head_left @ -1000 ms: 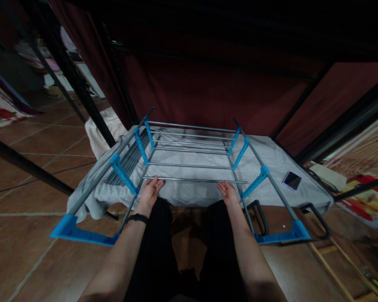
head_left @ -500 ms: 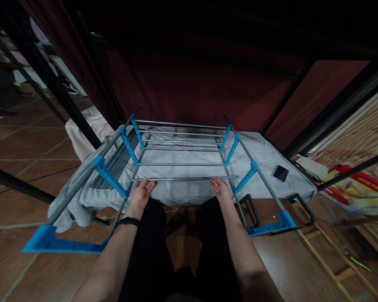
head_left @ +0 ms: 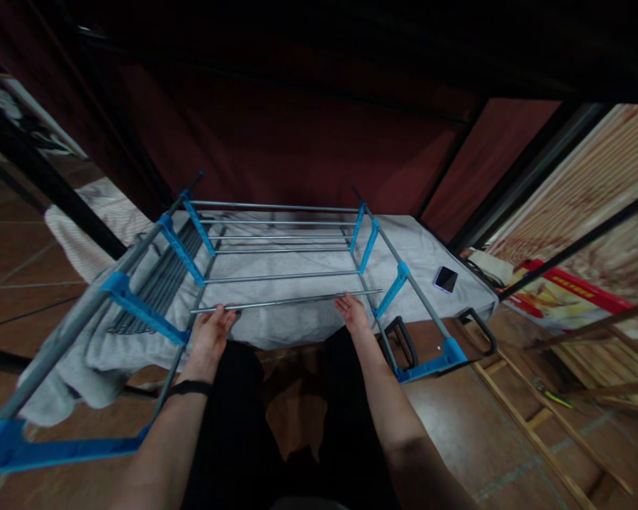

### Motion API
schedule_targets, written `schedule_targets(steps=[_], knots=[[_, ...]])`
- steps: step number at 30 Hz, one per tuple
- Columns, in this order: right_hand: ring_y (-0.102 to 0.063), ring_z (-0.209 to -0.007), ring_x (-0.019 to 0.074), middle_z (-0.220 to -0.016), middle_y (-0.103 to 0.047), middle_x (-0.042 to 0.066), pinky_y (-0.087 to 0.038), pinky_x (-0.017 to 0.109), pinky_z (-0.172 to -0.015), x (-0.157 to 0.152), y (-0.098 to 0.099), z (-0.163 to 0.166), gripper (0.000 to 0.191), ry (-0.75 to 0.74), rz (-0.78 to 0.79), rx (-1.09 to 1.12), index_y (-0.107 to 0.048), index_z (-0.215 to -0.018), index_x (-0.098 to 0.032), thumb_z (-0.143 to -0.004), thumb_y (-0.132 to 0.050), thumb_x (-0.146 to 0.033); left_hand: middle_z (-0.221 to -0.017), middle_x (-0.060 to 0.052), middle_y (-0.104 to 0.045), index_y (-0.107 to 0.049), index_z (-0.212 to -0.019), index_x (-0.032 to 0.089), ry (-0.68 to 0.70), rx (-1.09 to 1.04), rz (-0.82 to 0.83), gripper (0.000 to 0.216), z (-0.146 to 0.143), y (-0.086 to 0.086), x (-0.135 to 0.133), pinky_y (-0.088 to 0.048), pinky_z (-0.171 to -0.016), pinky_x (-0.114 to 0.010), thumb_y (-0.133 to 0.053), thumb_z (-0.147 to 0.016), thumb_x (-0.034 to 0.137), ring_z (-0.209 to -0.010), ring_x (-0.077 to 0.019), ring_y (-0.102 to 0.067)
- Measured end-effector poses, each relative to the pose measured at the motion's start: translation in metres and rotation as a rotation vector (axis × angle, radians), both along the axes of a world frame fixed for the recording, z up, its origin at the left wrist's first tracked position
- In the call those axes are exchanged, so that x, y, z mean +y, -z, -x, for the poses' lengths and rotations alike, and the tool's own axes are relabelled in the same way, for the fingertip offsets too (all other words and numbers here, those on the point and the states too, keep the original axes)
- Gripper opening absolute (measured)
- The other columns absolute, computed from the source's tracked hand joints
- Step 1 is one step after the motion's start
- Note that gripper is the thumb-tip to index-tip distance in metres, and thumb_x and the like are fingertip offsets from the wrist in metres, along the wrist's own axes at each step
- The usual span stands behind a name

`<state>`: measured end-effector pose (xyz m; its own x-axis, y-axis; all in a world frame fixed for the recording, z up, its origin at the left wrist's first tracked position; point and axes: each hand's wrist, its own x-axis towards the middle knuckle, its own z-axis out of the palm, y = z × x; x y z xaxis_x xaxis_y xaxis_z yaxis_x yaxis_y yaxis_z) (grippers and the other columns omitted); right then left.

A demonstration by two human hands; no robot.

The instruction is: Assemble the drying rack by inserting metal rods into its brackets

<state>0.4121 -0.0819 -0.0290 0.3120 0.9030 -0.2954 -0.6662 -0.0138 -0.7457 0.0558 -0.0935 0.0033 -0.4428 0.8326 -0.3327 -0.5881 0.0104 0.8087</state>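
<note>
A thin grey metal rod [head_left: 287,300] lies crosswise at the near end of a grey and blue drying rack frame [head_left: 143,313]. My left hand [head_left: 211,333] grips the rod near its left end, fingers curled round it. My right hand [head_left: 352,312] holds the rod toward its right end, fingers closed under it. Several more rods [head_left: 281,249] sit fixed between blue brackets farther back. The rack lies over a grey cloth [head_left: 298,322] on the floor.
A phone [head_left: 445,279] lies on the cloth's right part. Loose grey rods [head_left: 154,290] lie bundled at the left of the rack. Black handles [head_left: 404,343] stick out near the rack's right foot. Wooden slats [head_left: 542,439] lie on the tile floor at right. Dark red panels stand behind.
The view has swung to the right, so the rack sits further left in frame. Both hands keep their hold on the rod, which now tilts slightly up to the right.
</note>
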Motion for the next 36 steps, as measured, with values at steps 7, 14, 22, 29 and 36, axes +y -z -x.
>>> schedule_targets(steps=[7,14,22,29,36], knots=[[-0.072,-0.066,0.0158,-0.066,-0.070,-0.002,-0.062,0.029,-0.070,0.0003,-0.0010,0.0001,0.022,-0.006,-0.006,-0.018,-0.059,-0.076,-0.023,-0.078,-0.080,-0.028,-0.077,-0.001,-0.067,-0.054,-0.078,0.016,-0.006,0.004,0.014,0.018,-0.0004,0.0003,0.0012,-0.060,-0.074,-0.024,-0.059,-0.090,0.004,-0.072,-0.0104,-0.069],[-0.072,-0.069,0.0157,-0.067,-0.070,-0.002,-0.062,0.029,-0.072,0.0021,0.0018,-0.0007,0.016,-0.002,0.016,0.000,-0.061,-0.078,-0.022,-0.081,-0.076,-0.026,-0.076,-0.001,-0.068,-0.055,-0.078,0.015,-0.008,0.009,-0.005,0.018,-0.0016,-0.0009,0.0016,-0.061,-0.072,-0.025,-0.059,-0.090,0.003,-0.070,-0.0112,-0.070],[-0.072,-0.070,0.0166,-0.067,-0.069,-0.002,-0.062,0.031,-0.073,0.0025,0.0063,-0.0008,0.025,-0.015,-0.012,-0.033,-0.056,-0.077,-0.024,-0.081,-0.079,-0.034,-0.076,-0.002,-0.070,-0.058,-0.075,0.015,0.083,-0.005,-0.050,0.018,0.0002,-0.0003,-0.0004,-0.063,-0.076,-0.028,-0.061,-0.088,0.003,-0.076,-0.0138,-0.073],[-0.072,-0.071,0.0163,-0.067,-0.069,-0.002,-0.062,0.031,-0.074,0.0033,0.0062,-0.0008,0.025,-0.018,0.020,-0.033,-0.055,-0.074,-0.024,-0.078,-0.079,-0.026,-0.086,-0.007,-0.075,-0.061,-0.079,0.014,0.097,-0.026,-0.052,0.014,-0.0031,-0.0005,-0.0030,-0.061,-0.081,-0.030,-0.064,-0.087,0.004,-0.081,-0.0153,-0.073],[-0.070,-0.067,0.0135,-0.068,-0.070,-0.002,-0.061,0.026,-0.070,-0.0002,0.0061,-0.0001,0.021,-0.044,0.014,-0.023,-0.056,-0.076,-0.023,-0.078,-0.078,-0.020,-0.079,-0.005,-0.073,-0.061,-0.081,0.014,0.065,-0.048,-0.034,0.013,-0.0037,0.0015,-0.0033,-0.059,-0.079,-0.027,-0.065,-0.087,0.004,-0.073,-0.0133,-0.072]])
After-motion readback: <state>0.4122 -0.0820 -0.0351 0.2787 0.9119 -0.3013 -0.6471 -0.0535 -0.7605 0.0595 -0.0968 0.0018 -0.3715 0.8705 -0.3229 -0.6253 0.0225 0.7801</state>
